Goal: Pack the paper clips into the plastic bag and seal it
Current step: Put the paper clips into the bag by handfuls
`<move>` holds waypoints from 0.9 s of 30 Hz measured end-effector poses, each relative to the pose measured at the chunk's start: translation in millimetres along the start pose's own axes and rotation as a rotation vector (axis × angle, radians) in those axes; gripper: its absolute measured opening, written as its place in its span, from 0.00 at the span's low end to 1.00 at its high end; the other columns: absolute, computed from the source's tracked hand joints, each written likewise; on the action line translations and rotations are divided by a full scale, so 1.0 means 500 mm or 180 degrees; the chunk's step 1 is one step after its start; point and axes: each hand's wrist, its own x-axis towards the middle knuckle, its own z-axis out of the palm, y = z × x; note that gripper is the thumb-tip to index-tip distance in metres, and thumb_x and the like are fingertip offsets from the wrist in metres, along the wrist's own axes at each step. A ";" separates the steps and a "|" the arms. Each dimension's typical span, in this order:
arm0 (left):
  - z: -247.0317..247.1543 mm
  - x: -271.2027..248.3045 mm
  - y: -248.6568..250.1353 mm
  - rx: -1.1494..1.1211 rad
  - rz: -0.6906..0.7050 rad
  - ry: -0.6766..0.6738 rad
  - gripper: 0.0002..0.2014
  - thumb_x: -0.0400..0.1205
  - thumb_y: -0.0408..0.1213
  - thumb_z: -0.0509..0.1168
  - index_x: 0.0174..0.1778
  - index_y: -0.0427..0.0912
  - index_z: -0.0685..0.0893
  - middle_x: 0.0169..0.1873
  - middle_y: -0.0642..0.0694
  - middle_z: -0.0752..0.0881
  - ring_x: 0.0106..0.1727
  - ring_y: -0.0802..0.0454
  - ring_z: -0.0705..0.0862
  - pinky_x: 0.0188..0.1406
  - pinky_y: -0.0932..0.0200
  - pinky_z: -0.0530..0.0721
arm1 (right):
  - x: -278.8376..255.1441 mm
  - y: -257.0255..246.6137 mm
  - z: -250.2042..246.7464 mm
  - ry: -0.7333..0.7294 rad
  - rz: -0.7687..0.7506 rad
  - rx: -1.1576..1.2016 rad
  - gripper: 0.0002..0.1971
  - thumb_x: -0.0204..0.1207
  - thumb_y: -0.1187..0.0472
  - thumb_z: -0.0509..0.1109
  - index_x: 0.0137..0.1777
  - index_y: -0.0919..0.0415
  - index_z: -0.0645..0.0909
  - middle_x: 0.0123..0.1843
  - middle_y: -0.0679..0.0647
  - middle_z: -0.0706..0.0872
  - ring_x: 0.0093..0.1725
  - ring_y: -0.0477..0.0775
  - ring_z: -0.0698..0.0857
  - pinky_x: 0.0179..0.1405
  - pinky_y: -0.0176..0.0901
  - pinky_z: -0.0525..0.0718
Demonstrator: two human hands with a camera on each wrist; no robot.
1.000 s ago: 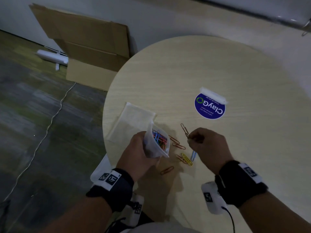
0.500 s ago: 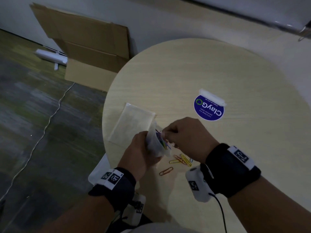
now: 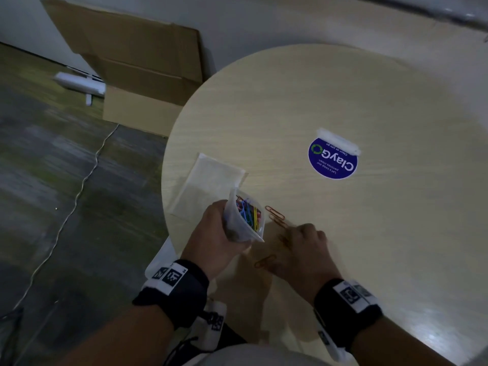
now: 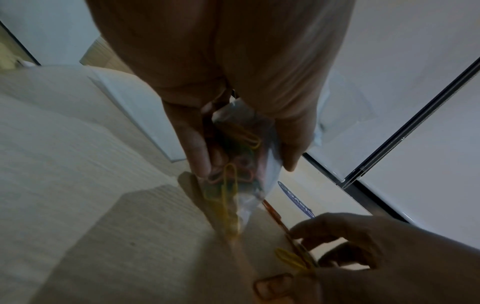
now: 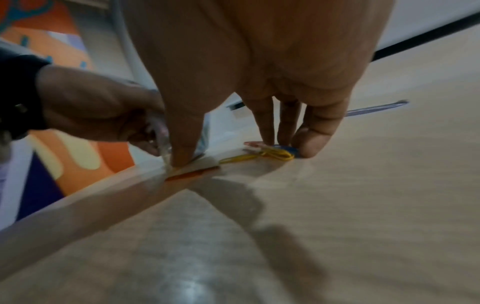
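Observation:
My left hand [image 3: 219, 229] grips a small clear plastic bag [image 3: 247, 220] near the round table's [image 3: 369, 233] left front edge. The bag's mouth is open and faces up, and several coloured paper clips lie inside it [image 4: 233, 176]. My right hand [image 3: 301, 235] is just right of the bag, low on the table. Its fingertips [image 5: 309, 144] press on a yellow clip [image 5: 275, 153] and a blue clip, with the thumb held apart. Two orange clips [image 3: 274, 215] lie beyond its fingers. Another orange clip [image 3: 264, 261] lies near the table edge.
A flat clear bag [image 3: 211, 180] lies on the table behind my left hand. A round blue sticker [image 3: 332, 159] sits mid-table. On the floor to the left are flattened cardboard boxes [image 3: 142, 75] and a thin cable [image 3: 79, 186].
My right hand carried a clip from the table to the bag's mouth, then came back down onto the loose clips. My left hand kept holding the bag in place.

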 end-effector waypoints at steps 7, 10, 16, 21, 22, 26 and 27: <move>0.001 0.001 -0.003 -0.0025 0.0011 0.0002 0.39 0.66 0.43 0.85 0.70 0.58 0.72 0.62 0.58 0.83 0.63 0.57 0.82 0.53 0.66 0.85 | 0.013 -0.005 0.022 -0.0079 -0.0539 0.0118 0.12 0.82 0.57 0.60 0.63 0.53 0.79 0.60 0.54 0.77 0.59 0.58 0.74 0.57 0.46 0.74; 0.003 0.002 -0.005 0.0015 0.0020 0.0008 0.39 0.66 0.44 0.85 0.69 0.60 0.71 0.62 0.59 0.82 0.64 0.57 0.82 0.56 0.63 0.86 | 0.015 0.009 0.015 -0.0142 -0.0494 0.0260 0.14 0.82 0.56 0.60 0.64 0.53 0.79 0.61 0.55 0.79 0.61 0.58 0.75 0.61 0.46 0.74; 0.008 0.006 -0.011 0.0051 0.0036 0.0054 0.39 0.65 0.42 0.85 0.68 0.60 0.71 0.61 0.59 0.82 0.63 0.58 0.82 0.51 0.68 0.83 | 0.022 0.043 -0.004 -0.0196 -0.0118 0.0589 0.12 0.77 0.59 0.66 0.59 0.56 0.84 0.56 0.58 0.83 0.58 0.61 0.82 0.58 0.49 0.80; 0.012 0.009 -0.010 0.0056 -0.0007 0.0033 0.39 0.66 0.42 0.85 0.69 0.57 0.70 0.60 0.58 0.81 0.63 0.57 0.81 0.50 0.73 0.80 | 0.032 0.036 -0.080 0.0546 0.0142 0.1429 0.03 0.73 0.60 0.74 0.43 0.51 0.86 0.40 0.48 0.88 0.38 0.47 0.84 0.33 0.25 0.73; 0.012 0.009 -0.011 0.0017 -0.0017 0.0026 0.39 0.66 0.43 0.85 0.68 0.58 0.70 0.60 0.57 0.81 0.63 0.57 0.81 0.52 0.71 0.81 | 0.032 0.025 -0.106 0.0702 0.0100 0.1652 0.02 0.72 0.59 0.75 0.41 0.51 0.86 0.37 0.46 0.88 0.34 0.43 0.83 0.30 0.23 0.73; 0.016 0.015 -0.016 0.0026 -0.0090 0.0052 0.39 0.65 0.46 0.85 0.69 0.57 0.72 0.61 0.57 0.83 0.63 0.55 0.83 0.63 0.49 0.87 | 0.034 -0.046 -0.189 0.0905 -0.0310 0.2349 0.05 0.71 0.59 0.77 0.43 0.49 0.83 0.33 0.47 0.88 0.30 0.40 0.82 0.31 0.26 0.76; 0.016 0.017 -0.019 0.0009 -0.0091 0.0058 0.39 0.64 0.48 0.84 0.69 0.59 0.72 0.60 0.57 0.84 0.63 0.54 0.83 0.63 0.46 0.86 | 0.037 -0.065 -0.195 0.0929 -0.0423 0.2337 0.07 0.70 0.60 0.77 0.43 0.50 0.82 0.33 0.47 0.88 0.30 0.40 0.82 0.31 0.26 0.76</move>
